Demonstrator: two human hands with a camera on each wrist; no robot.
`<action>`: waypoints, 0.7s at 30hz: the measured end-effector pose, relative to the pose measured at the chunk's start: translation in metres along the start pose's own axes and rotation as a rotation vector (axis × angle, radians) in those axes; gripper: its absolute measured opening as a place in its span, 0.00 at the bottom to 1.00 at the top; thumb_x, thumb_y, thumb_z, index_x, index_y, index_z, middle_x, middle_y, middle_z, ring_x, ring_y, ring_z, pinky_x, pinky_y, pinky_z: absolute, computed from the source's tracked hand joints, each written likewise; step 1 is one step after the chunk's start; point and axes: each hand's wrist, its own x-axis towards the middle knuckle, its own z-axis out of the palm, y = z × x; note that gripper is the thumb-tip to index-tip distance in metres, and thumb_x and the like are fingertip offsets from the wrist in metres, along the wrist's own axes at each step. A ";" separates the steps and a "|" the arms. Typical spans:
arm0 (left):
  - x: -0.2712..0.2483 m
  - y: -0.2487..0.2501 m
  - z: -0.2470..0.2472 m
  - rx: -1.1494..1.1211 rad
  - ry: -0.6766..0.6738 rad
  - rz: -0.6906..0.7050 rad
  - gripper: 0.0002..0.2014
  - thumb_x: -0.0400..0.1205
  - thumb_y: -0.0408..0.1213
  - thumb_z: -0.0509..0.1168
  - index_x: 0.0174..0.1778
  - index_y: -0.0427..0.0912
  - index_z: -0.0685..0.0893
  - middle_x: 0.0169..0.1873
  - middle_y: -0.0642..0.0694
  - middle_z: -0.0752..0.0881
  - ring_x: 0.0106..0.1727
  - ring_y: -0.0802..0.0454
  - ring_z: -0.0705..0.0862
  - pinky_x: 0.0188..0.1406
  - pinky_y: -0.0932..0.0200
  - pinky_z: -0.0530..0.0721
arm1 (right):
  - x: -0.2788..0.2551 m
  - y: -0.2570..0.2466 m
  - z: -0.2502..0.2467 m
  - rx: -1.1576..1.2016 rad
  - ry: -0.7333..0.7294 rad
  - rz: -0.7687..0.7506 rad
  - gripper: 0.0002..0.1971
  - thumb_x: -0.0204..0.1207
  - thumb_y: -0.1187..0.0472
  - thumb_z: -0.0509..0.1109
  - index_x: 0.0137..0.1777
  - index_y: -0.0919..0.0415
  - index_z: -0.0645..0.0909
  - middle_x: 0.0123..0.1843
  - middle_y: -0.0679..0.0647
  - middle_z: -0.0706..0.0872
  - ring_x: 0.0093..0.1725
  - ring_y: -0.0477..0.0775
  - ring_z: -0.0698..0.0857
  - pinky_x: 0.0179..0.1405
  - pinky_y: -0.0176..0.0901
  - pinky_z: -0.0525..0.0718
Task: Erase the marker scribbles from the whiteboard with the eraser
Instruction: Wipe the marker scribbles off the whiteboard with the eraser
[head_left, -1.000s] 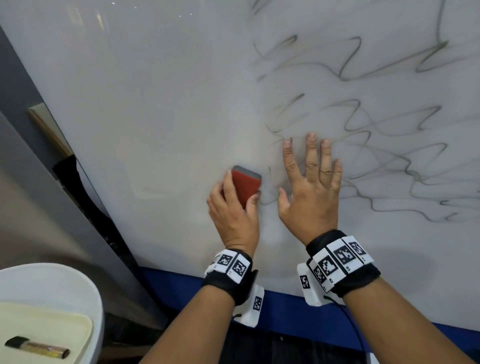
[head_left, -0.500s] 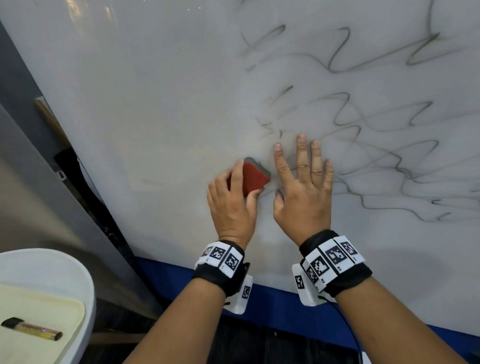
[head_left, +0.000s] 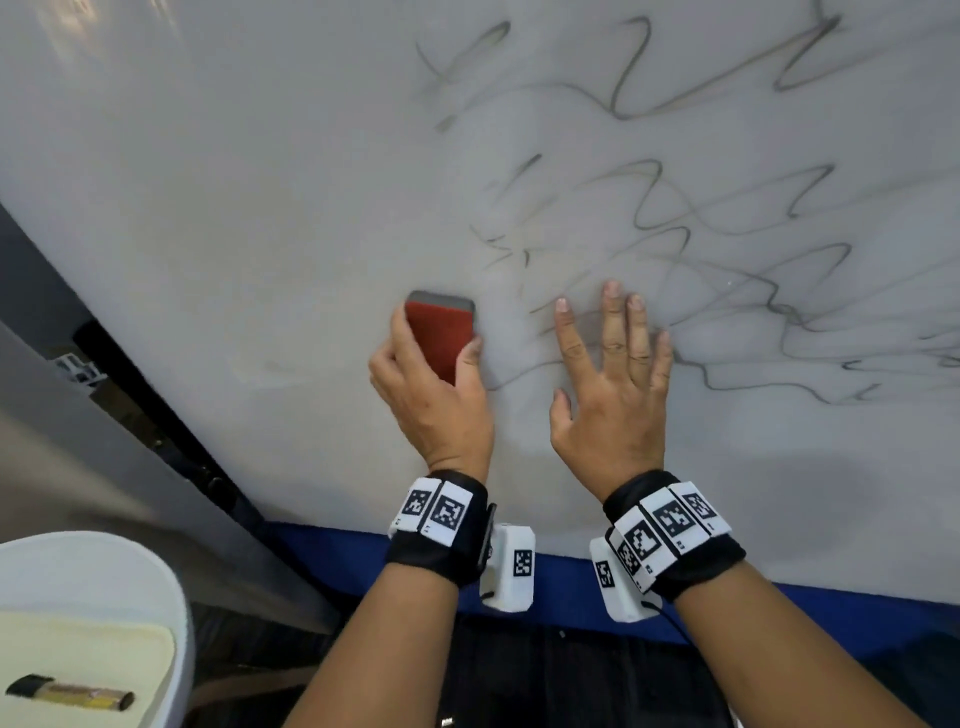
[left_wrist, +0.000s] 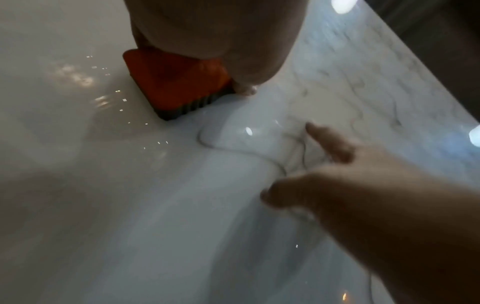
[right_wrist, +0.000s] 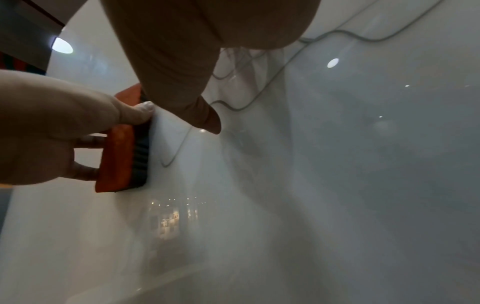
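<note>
- Head view: the left hand (head_left: 434, 400) has its fingers and thumb wrapped round the red eraser (head_left: 439, 340), which sits flat against the whiteboard (head_left: 208, 182) a bit left of its middle, above the blue bottom edge (head_left: 561, 582). The right hand (head_left: 613, 395) is just beside it, palm flat on the board with fingers spread and straight, holding nothing. Grey marker scribbles (head_left: 727, 234) cover the board's right side. A marker (head_left: 70, 693) lies on a white table (head_left: 156, 582) at the lower left.
- Left wrist view: eraser (left_wrist: 176, 86) under the palm, dark felt against the board; the right hand (left_wrist: 363, 185) is blurry, fingers out.
- Right wrist view: left hand's thumb (right_wrist: 141, 112) and fingers pinch the eraser (right_wrist: 122, 156) by its sides; scribble lines (right_wrist: 259, 90) run just past it.
</note>
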 end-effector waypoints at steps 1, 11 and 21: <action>0.006 -0.002 0.000 -0.040 0.033 -0.038 0.38 0.74 0.42 0.77 0.80 0.41 0.70 0.59 0.44 0.72 0.62 0.47 0.72 0.62 0.43 0.81 | -0.001 -0.001 0.001 -0.008 -0.004 0.011 0.50 0.68 0.60 0.76 0.88 0.48 0.53 0.88 0.56 0.41 0.88 0.59 0.43 0.84 0.69 0.50; -0.021 0.007 0.009 0.091 -0.168 0.125 0.38 0.74 0.47 0.77 0.79 0.44 0.69 0.57 0.43 0.73 0.58 0.47 0.71 0.53 0.44 0.84 | -0.003 -0.007 0.009 -0.012 0.019 0.068 0.52 0.66 0.60 0.75 0.88 0.48 0.50 0.88 0.54 0.38 0.87 0.58 0.40 0.83 0.71 0.51; -0.051 0.036 0.031 0.039 -0.091 -0.060 0.38 0.77 0.46 0.75 0.80 0.40 0.67 0.57 0.39 0.74 0.58 0.43 0.72 0.55 0.39 0.83 | -0.019 0.029 -0.003 -0.009 -0.067 -0.045 0.49 0.68 0.61 0.75 0.88 0.50 0.54 0.89 0.55 0.45 0.88 0.57 0.46 0.83 0.70 0.53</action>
